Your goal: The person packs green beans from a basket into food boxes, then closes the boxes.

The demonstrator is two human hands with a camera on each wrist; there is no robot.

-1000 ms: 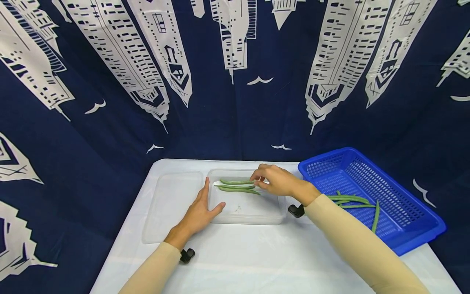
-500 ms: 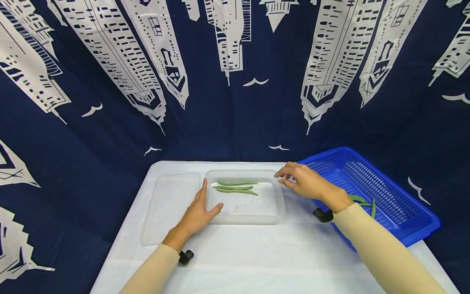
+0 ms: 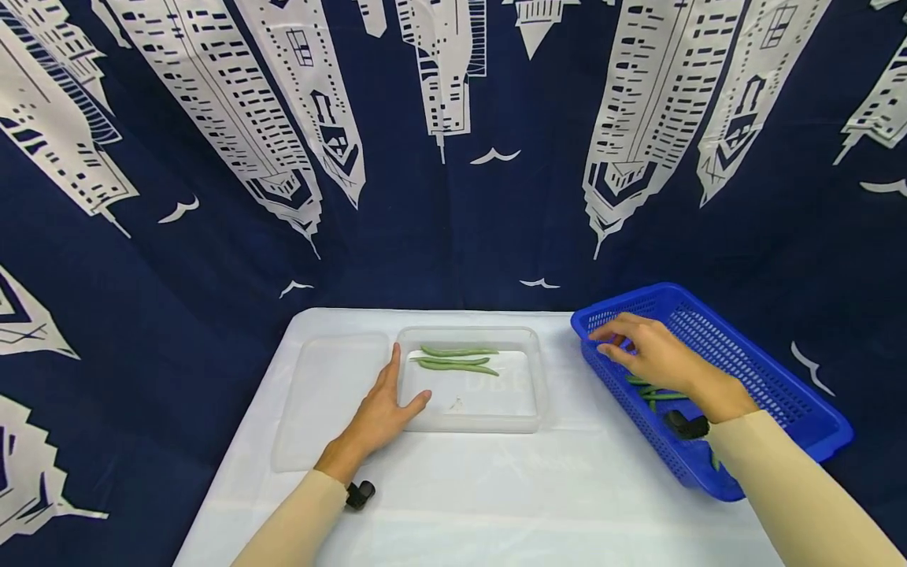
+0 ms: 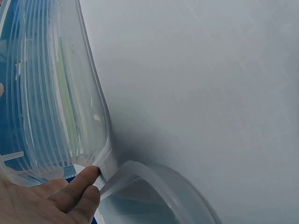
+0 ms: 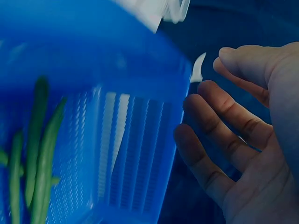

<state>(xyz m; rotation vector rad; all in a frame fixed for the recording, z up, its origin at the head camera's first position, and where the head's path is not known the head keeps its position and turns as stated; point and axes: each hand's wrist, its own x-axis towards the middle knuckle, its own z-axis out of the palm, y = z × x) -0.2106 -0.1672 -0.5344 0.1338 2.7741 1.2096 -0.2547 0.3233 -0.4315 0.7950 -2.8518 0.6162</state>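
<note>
A white cloth-covered surface (image 3: 496,488) carries a blue perforated plastic basket (image 3: 779,394) with green beans (image 3: 655,391), and a clear rectangular plastic container (image 3: 527,378) holding three green bean pods (image 3: 457,360). The left hand (image 3: 383,413) presses flat against the container's side. The right hand (image 3: 655,354) hovers, fingers relaxed and empty, over the basket.

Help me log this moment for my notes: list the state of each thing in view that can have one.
Clear container: open, three green beans lying inside.
Lid: off, flat on the table beside the container.
Blue basket: upright, green beans in basket at its bottom.
Left hand: open, resting against the container's left edge.
Right hand: open, empty, over the basket.
</note>
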